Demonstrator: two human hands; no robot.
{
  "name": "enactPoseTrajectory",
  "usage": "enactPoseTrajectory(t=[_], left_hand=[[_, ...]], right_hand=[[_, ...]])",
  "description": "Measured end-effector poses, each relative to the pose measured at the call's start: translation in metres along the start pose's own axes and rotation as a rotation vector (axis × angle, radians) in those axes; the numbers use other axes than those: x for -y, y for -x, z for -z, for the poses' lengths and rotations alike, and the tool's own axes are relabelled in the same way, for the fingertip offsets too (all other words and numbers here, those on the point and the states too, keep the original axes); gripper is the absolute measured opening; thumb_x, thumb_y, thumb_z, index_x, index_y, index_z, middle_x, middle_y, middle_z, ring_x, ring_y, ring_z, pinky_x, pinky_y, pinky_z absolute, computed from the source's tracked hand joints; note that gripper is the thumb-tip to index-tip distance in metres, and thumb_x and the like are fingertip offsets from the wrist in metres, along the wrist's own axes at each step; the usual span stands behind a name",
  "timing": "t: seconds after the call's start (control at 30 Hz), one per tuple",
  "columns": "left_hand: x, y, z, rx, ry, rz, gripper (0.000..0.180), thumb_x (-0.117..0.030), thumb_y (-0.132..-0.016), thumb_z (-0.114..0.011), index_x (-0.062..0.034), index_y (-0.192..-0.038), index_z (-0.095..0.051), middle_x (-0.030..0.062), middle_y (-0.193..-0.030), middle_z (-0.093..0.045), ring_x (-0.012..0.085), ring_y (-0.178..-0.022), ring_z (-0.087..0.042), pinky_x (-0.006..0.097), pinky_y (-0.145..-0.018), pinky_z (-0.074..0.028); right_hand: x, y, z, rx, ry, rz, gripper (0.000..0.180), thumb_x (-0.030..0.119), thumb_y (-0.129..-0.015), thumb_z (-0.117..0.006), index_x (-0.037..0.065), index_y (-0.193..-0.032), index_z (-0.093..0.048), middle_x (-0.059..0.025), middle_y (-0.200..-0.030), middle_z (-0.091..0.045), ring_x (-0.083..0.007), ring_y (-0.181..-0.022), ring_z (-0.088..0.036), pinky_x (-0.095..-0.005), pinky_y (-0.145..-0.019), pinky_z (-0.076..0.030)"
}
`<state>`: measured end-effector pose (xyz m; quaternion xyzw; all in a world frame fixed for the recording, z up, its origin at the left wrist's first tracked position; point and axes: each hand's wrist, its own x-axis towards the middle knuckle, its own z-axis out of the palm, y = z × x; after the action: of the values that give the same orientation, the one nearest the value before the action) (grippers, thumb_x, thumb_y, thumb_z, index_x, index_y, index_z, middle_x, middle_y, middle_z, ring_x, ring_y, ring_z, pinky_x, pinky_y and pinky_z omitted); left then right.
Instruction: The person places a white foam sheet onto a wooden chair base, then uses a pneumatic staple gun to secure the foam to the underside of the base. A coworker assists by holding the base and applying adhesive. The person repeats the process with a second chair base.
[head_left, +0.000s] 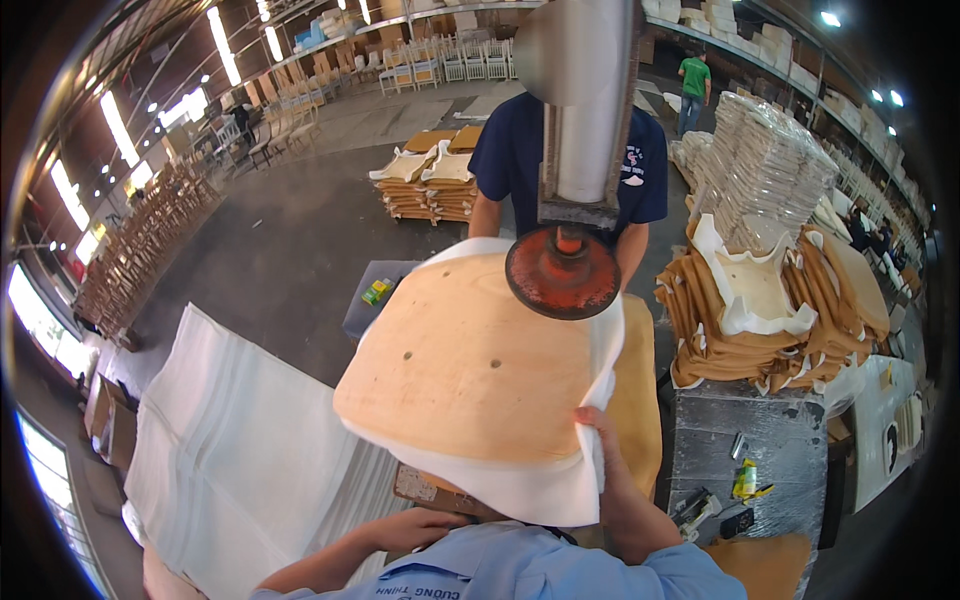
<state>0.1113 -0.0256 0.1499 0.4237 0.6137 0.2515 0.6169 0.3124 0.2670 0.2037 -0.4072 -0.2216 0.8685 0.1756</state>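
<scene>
A pale plywood seat panel [470, 350] with drilled holes lies in front of me, on a white foam sheet [520, 490] that sticks out past its edges. My right hand [600, 430] grips the panel's near right edge together with the foam, thumb on top; its other fingers are mostly hidden. Close to my body, my left hand [420, 527] rests below the foam with loosely stretched fingers and nothing seen in it. Over the panel's far right part hangs a round red press foot [563, 272]. Across from me stands a person in a dark blue shirt, whose hands are hidden.
At left lies a stack of white foam sheets [230, 420]. Brown padded seats with white foam [740, 310] are piled on the right-hand table [770, 425], near a yellow packet [746, 480] and a stapler-like tool [695, 512]. A grey metal column [585, 130] rises above the press foot.
</scene>
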Motion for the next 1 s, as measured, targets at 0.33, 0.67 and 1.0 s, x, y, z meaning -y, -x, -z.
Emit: enactPoseTrajectory(t=[0.33, 0.67, 1.0], left_hand=[[0.032, -0.184, 0.049, -0.456, 1.329, -0.232, 0.051, -0.026, -0.113, -0.058, -0.0059, -0.160, -0.055, 0.0120, -0.146, -0.068, 0.0229, -0.126, -0.067, 0.038, -0.104, -0.057], [0.004, -0.073, 0.108, -0.752, 1.328, -0.699, 0.058, -0.037, -0.114, -0.060, -0.0059, -0.162, -0.051, 0.0125, -0.153, -0.064, 0.0263, -0.133, -0.066, 0.041, -0.111, -0.056], [0.019, -0.095, 0.123, -0.616, 1.160, -0.464, 0.059, -0.039, -0.116, -0.058, 0.0002, -0.159, -0.049, 0.0179, -0.151, -0.065, 0.0306, -0.132, -0.068, 0.044, -0.111, -0.057]], right_hand=[[0.018, -0.002, 0.041, 0.098, -0.200, 0.163, 0.061, 0.032, -0.089, -0.073, 0.001, -0.140, -0.064, -0.0201, -0.119, -0.075, -0.0362, -0.102, -0.075, -0.0476, -0.090, -0.063], [0.038, -0.015, 0.094, 0.242, -0.279, 0.210, 0.052, 0.026, -0.093, -0.073, 0.001, -0.138, -0.067, -0.0206, -0.119, -0.077, -0.0373, -0.103, -0.076, -0.0481, -0.091, -0.062], [0.029, -0.026, 0.156, -0.056, 0.267, 0.232, 0.055, 0.028, -0.114, -0.063, -0.004, -0.158, -0.053, -0.0190, -0.142, -0.070, -0.0292, -0.125, -0.071, -0.0436, -0.107, -0.056]])
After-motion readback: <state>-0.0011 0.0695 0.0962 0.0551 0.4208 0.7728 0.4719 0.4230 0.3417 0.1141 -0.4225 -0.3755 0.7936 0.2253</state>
